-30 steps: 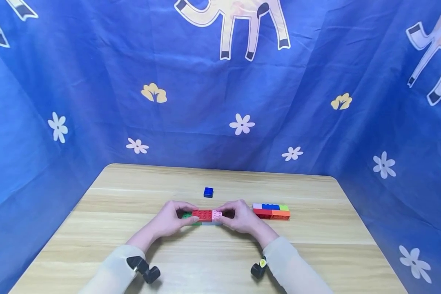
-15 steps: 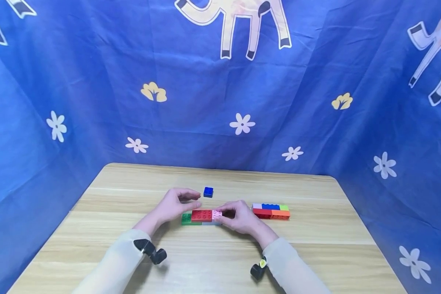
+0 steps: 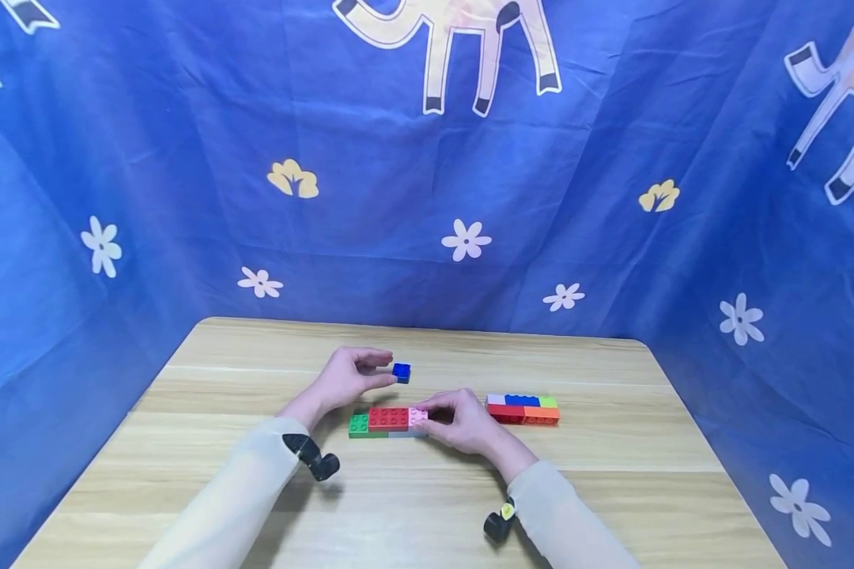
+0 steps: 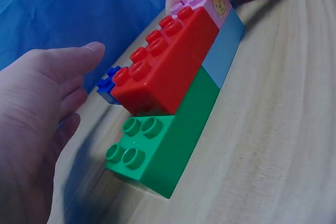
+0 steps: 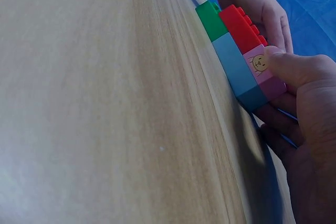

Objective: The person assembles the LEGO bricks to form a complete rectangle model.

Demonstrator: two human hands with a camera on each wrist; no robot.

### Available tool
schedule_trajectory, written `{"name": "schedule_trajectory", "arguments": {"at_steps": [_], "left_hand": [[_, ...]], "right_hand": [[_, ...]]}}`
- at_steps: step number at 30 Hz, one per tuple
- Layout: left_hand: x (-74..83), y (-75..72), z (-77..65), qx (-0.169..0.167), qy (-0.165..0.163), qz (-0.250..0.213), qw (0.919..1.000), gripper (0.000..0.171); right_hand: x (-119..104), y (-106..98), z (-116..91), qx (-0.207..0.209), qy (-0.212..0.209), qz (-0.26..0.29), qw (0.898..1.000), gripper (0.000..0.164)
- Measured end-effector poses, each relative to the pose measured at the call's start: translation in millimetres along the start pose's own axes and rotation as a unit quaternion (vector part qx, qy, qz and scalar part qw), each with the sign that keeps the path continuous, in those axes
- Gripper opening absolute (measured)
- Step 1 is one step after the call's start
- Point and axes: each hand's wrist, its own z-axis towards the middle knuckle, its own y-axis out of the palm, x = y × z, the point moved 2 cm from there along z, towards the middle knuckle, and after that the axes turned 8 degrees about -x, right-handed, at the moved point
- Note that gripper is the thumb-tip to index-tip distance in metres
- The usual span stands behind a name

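Note:
A built block stands at the table's middle: a red brick (image 3: 388, 418) and a pink brick (image 4: 216, 9) with a printed face sit on a green brick (image 4: 181, 129) and a light blue brick (image 5: 236, 66). My right hand (image 3: 462, 424) pinches the pink end, thumb on the near side and fingers behind. Farther back lies a small dark blue brick (image 3: 402, 373). My left hand (image 3: 349, 379) is just left of it, thumb and fingers spread apart; whether the thumb touches the brick I cannot tell.
To the right of my right hand lies a second built block (image 3: 523, 411) of lilac, blue, lime, red and orange bricks. The wooden table (image 3: 413, 506) ends at a blue patterned cloth (image 3: 370, 237) behind and at both sides.
My left hand has let go of the block's left end and moved away and slightly right to the small blue brick. My right hand keeps its hold on the pink brick.

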Motion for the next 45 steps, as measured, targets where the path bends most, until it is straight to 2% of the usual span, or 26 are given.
{"name": "schedule_trajectory", "arguments": {"at_steps": [7, 16, 21, 30, 45], "left_hand": [[-3.5, -0.1, 9.4, -0.007, -0.023, 0.029, 0.9993, 0.062], [-2.6, 2.7, 16.0, -0.029, -0.01, 0.077, 0.9965, 0.059], [-3.3, 4.4, 21.6, -0.04, -0.007, 0.107, 0.9934, 0.058], [-3.8, 3.8, 26.1, -0.048, 0.014, 0.167, 0.9847, 0.041], [6.9, -6.1, 21.7, -0.056, 0.022, 0.137, 0.9887, 0.038]], "right_hand": [[-1, 3, 1, 0.002, -0.011, 0.008, 1.0, 0.031], [-1, 4, 0, 0.005, -0.023, -0.009, 1.0, 0.032], [0, 5, 0, 0.006, -0.031, 0.0, 1.0, 0.03], [1, 5, 0, 0.005, -0.021, 0.004, 1.0, 0.031], [6, 2, 0, 0.008, -0.023, -0.008, 1.0, 0.032]]}}
